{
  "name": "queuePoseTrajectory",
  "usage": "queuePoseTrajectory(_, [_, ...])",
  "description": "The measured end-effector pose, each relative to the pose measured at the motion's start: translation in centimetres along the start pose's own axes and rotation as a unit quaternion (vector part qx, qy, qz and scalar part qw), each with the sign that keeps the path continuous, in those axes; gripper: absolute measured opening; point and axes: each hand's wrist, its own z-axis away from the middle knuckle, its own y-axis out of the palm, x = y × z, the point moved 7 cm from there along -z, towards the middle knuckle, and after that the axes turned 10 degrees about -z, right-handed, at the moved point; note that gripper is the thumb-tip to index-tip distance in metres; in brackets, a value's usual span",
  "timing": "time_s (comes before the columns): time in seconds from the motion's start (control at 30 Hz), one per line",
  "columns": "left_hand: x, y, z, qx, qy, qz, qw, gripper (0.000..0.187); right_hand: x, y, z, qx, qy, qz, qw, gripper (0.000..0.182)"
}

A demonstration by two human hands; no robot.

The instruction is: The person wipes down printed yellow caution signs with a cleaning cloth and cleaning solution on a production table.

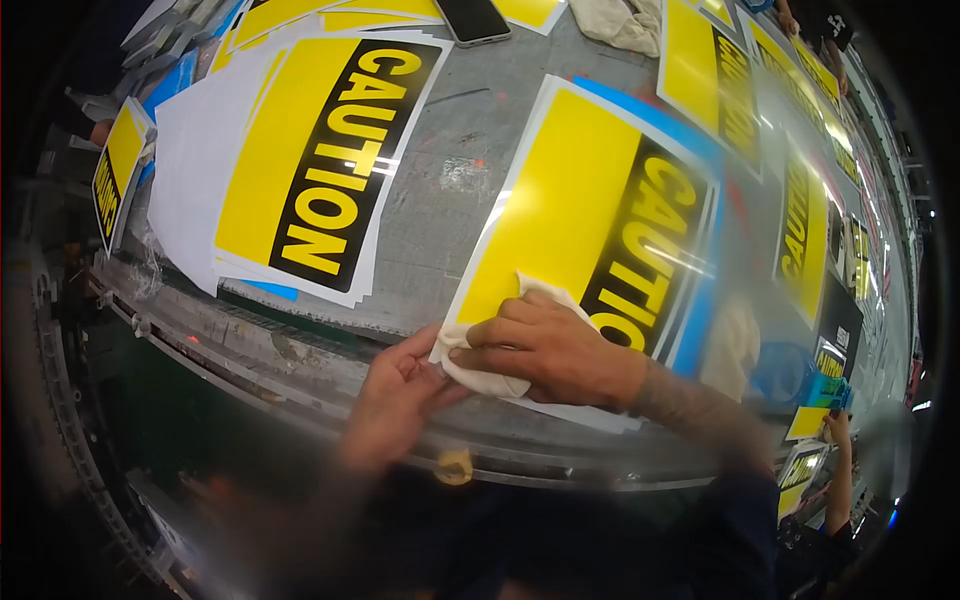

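Observation:
A yellow and black caution sign [550, 190] lies in front of me on a stack of similar sheets, with blue sheeting [695, 330] under its right side. My right hand [560, 350] is closed around a white cloth [490, 372] and presses it onto the sign's near left corner. Part of the cloth spreads out beyond my fingers. At that same corner, my left hand [395, 395] pinches the sign's edge, close to the cloth. My right hand and the cloth cover the end of the word on the sign.
To the left is a fanned pile of caution signs [260, 170] with white sheets. A phone [473, 20] and a crumpled cloth [620, 22] lie at the back. More signs [803, 225] and a clear bottle [785, 372] are on the right. Other people's hands [838, 428] hold signs at both sides.

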Motion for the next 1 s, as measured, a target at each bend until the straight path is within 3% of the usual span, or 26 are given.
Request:
queuePoseTrajectory(0.07, [-0.2,0.3,-0.3,-0.013,0.008,-0.013,1.000,0.057,-0.2,-0.4,0.5,0.013,-0.007,0.007,1.000,0.058])
queuePoseTrajectory(0.17, [-0.3,0.8,-0.4,-0.033,0.030,-0.039,0.998,0.055,-2.8,-3.2,1.7,-0.073,0.061,0.118,0.988,0.048])
queuePoseTrajectory(0.27, [-0.6,1.0,-0.6,-0.030,0.055,-0.078,0.995,0.054,-9.7,-11.4,2.8,-0.226,0.178,0.287,0.914,0.038])
queuePoseTrajectory(0.3, [-0.6,1.0,-0.4,-0.041,0.054,-0.058,0.996,0.054,-10.5,-13.9,3.5,-0.281,0.209,0.314,0.882,0.035])
queuePoseTrajectory(0.37, [-1.5,1.3,-0.6,-0.063,0.062,-0.019,0.996,0.054,-10.7,-14.1,3.7,-0.325,0.189,0.311,0.873,0.030])
queuePoseTrajectory(0.5, [-0.4,3.0,-0.1,0.008,0.018,0.274,0.961,0.061,-10.7,-13.5,4.1,-0.359,0.219,0.301,0.856,0.032])
queuePoseTrajectory(0.57, [2.4,2.4,-1.2,0.005,0.022,0.055,0.998,0.056,-10.7,-13.5,4.1,-0.359,0.236,0.303,0.850,0.034])
queuePoseTrajectory(0.63, [2.7,4.5,-1.6,-0.043,-0.077,0.055,0.995,0.053,-9.8,-12.8,4.1,-0.373,0.233,0.314,0.841,0.039])
queuePoseTrajectory(0.77, [3.2,3.8,-1.9,-0.117,-0.094,0.052,0.987,0.050,-1.9,-5.5,3.8,-0.157,0.115,0.151,0.969,0.039])
queuePoseTrajectory(0.83, [3.6,3.7,-2.0,-0.123,-0.074,0.058,0.988,0.050,-7.0,-6.1,6.4,-0.103,0.205,0.248,0.941,0.035])
queuePoseTrajectory(0.87, [3.5,3.6,-1.9,-0.128,-0.079,0.048,0.987,0.050,-8.4,-11.6,7.7,-0.230,0.187,0.302,0.906,0.043])
queuePoseTrajectory(0.9, [3.4,3.5,-1.9,-0.133,-0.082,0.039,0.987,0.050,-10.5,-15.4,9.2,-0.281,0.207,0.243,0.905,0.045])
queuePoseTrajectory(1.0, [3.4,3.4,-1.7,-0.131,-0.077,0.051,0.987,0.050,-10.7,-10.8,8.8,-0.098,0.306,0.216,0.922,0.045])
